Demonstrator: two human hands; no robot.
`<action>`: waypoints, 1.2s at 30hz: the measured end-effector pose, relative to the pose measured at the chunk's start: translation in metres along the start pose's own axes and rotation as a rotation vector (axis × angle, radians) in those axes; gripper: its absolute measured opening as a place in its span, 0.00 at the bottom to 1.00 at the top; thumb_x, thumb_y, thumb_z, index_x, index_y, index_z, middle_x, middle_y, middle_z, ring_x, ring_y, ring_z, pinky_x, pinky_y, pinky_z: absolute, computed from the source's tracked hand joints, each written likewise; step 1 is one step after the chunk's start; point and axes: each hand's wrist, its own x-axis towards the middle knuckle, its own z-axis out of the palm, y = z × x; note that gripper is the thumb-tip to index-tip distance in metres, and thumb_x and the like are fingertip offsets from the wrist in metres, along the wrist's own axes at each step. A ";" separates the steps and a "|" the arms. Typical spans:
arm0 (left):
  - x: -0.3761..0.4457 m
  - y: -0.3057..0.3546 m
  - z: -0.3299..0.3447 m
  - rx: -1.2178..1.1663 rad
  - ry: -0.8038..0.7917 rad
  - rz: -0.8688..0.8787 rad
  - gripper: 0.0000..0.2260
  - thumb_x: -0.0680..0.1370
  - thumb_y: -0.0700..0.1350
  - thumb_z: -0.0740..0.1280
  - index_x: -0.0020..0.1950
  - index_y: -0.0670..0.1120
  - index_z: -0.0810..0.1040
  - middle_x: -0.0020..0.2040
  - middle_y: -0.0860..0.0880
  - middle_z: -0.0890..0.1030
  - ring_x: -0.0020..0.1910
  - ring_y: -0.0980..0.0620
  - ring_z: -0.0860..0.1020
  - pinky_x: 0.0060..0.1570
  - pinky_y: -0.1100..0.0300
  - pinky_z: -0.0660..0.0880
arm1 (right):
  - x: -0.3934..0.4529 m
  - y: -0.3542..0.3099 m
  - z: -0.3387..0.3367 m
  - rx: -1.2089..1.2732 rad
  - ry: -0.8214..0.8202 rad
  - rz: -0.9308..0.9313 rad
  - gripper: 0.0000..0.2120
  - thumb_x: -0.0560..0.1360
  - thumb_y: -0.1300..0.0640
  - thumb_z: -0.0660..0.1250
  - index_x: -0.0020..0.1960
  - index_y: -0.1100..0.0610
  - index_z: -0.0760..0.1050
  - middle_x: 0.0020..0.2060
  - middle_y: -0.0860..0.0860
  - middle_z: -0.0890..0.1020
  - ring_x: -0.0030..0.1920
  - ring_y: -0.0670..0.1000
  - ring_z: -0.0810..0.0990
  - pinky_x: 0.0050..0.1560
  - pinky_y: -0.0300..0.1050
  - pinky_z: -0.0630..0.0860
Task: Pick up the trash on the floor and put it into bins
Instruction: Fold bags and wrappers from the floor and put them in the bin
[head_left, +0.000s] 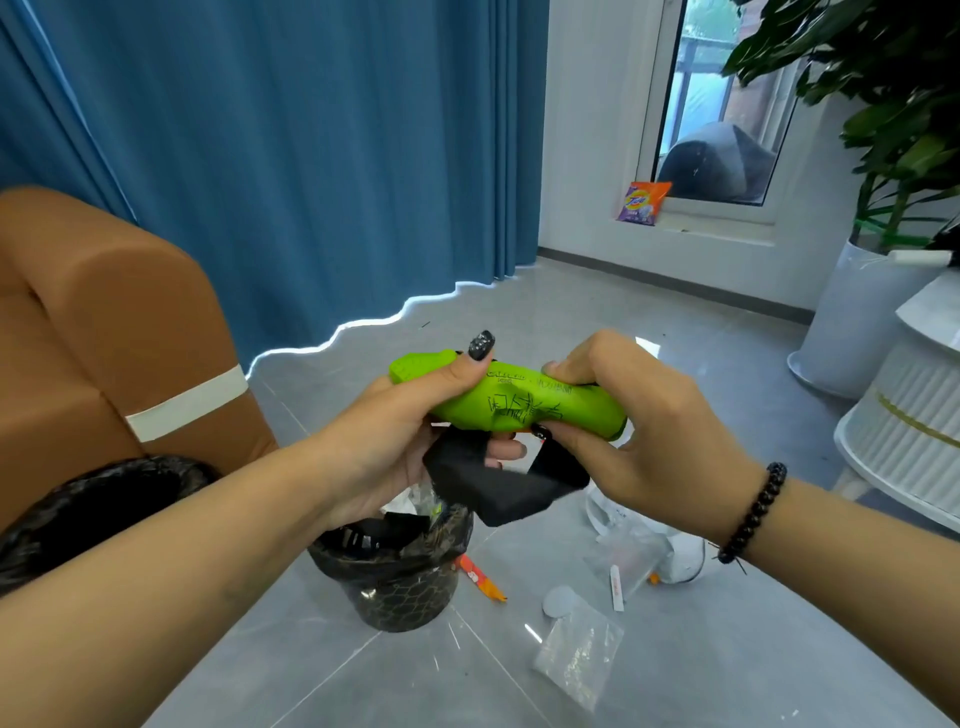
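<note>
Nearest the head camera are the two forearms, reaching in from the lower corners. The left hand (400, 431) curls round the left end of a lime-green packet (511, 400), thumb on top, so its grip is clenched on the packet. The right hand (639, 431) pinches the packet's right end between thumb and curled fingers; a black bead bracelet (756, 514) sits on that wrist. The packet lies roughly level, with handwriting on its face, and a crumpled black piece (498, 483) hangs just below it between the hands; which hand holds it cannot be told.

Directly under the hands stands a small bin (395, 582) lined with a black bag, with scraps already inside. A second black-lined bin (98, 499) shows at the left edge, beside a brown sofa (104, 322).

On the grey floor (363, 686) right of the small bin lie an orange wrapper (480, 579), a clear plastic bag (579, 654), another clear bag (628, 561) and a white disc (560, 600).

Behind hang blue curtains (291, 156); an orange detergent pouch (644, 202) leans at the window, near a potted plant (883, 104).
</note>
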 end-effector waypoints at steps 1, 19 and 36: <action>-0.001 0.001 -0.001 0.014 -0.018 0.013 0.18 0.73 0.52 0.70 0.56 0.40 0.81 0.47 0.39 0.84 0.42 0.43 0.84 0.45 0.54 0.82 | 0.000 0.001 0.000 -0.028 0.002 -0.020 0.10 0.73 0.55 0.67 0.52 0.54 0.69 0.45 0.54 0.78 0.41 0.56 0.78 0.38 0.50 0.77; 0.005 0.001 -0.002 -0.177 0.193 0.112 0.17 0.69 0.48 0.69 0.53 0.40 0.82 0.48 0.41 0.85 0.38 0.47 0.84 0.35 0.60 0.81 | 0.009 -0.007 -0.014 -0.058 0.061 0.058 0.25 0.70 0.44 0.69 0.61 0.58 0.74 0.60 0.55 0.71 0.62 0.51 0.71 0.63 0.45 0.70; 0.005 -0.005 0.007 0.019 0.189 0.075 0.18 0.70 0.51 0.68 0.54 0.41 0.82 0.45 0.42 0.85 0.39 0.49 0.84 0.34 0.60 0.79 | 0.011 -0.022 0.003 -0.483 -0.141 -0.292 0.04 0.70 0.67 0.67 0.38 0.61 0.77 0.37 0.56 0.77 0.34 0.56 0.69 0.35 0.46 0.62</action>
